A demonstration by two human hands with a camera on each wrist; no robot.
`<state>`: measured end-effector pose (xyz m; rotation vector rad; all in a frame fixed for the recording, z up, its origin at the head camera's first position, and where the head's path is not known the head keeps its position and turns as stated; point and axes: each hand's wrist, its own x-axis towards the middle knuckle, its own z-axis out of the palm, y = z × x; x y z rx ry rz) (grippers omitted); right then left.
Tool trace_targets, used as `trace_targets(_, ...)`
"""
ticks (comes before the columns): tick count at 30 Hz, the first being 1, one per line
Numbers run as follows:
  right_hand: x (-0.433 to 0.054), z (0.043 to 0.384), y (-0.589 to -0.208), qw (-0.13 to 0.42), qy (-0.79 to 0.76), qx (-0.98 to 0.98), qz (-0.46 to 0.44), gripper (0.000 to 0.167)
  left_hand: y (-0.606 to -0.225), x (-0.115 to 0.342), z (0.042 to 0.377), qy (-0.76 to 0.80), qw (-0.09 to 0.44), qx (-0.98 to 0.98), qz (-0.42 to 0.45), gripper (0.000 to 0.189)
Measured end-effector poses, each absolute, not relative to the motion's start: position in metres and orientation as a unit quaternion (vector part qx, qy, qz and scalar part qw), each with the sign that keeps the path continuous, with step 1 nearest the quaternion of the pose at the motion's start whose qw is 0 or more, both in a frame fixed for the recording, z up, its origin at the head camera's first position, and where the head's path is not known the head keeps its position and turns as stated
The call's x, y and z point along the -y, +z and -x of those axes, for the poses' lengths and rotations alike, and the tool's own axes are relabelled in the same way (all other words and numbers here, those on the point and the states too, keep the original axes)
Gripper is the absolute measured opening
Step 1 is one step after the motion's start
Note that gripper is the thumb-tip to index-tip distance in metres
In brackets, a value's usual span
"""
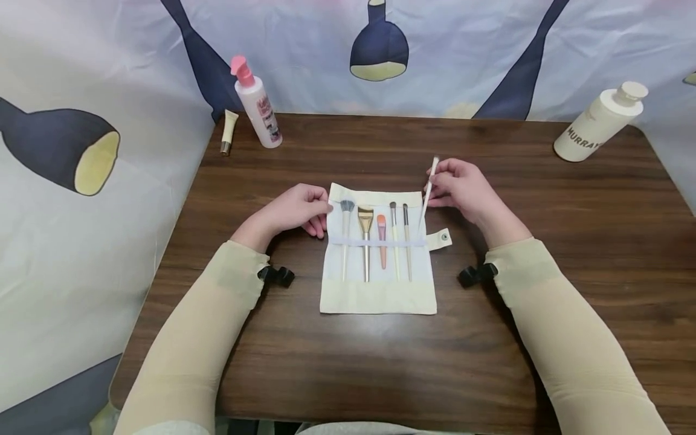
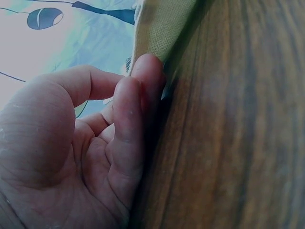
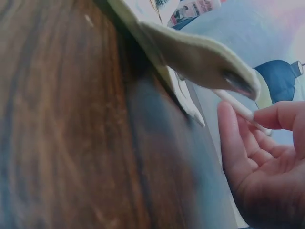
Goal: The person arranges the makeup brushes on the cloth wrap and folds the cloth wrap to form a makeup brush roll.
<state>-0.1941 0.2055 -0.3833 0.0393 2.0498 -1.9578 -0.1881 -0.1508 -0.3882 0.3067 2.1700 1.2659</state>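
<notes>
Closest to my head camera run the stretchy cream sleeves (image 1: 571, 344), smooth along the forearms and faintly creased. Beyond them I see the largest thing, a soft, rippled backdrop (image 1: 304, 54) printed with dark lamps, then the table (image 1: 380, 368), dark brown with a streaky wood grain. The roll (image 1: 377, 298) lies open on it between the two hands, a cream rectangle of fabric whose coarse weave shows up in my left wrist view. The left hand (image 1: 301, 208) pinches the roll's left edge between thumb and fingers; the right hand (image 1: 462, 187) pinches a slim white brush (image 1: 426, 203), tilted at the roll's upper right edge. Well apart at the back stand a cylindrical cream bottle (image 1: 589, 130) on the right and a glossy pump bottle (image 1: 258, 112) with a pink top on the left. Under the roll's thin band (image 1: 353, 242) sit a fluffy brush (image 1: 347, 226), a flat metallic gold brush (image 1: 366, 225), two thin brushes (image 1: 395, 241) and a stubby pink brush (image 1: 382, 241). Beside the pump bottle is a small tube (image 1: 229, 132) with a shiny cap. Smallest is the round metal snap (image 1: 444, 237) on the roll's side tab (image 1: 436, 241).
</notes>
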Motion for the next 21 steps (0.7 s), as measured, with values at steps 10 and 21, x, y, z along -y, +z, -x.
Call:
trace_targets(10,-0.1991,0.1912,-0.3872,0.226,-0.619,-0.752,-0.008,0.023,-0.3890,0.1500,0.1882,0.477,0.293,-0.820,-0.117,0.020)
trace_targets(21,-0.1966,0.1854,-0.3875,0.257,-0.541,-0.801,0.019,0.022,-0.3885,0.1492,0.1874,0.480,0.294,-0.819,-0.116,0.021)
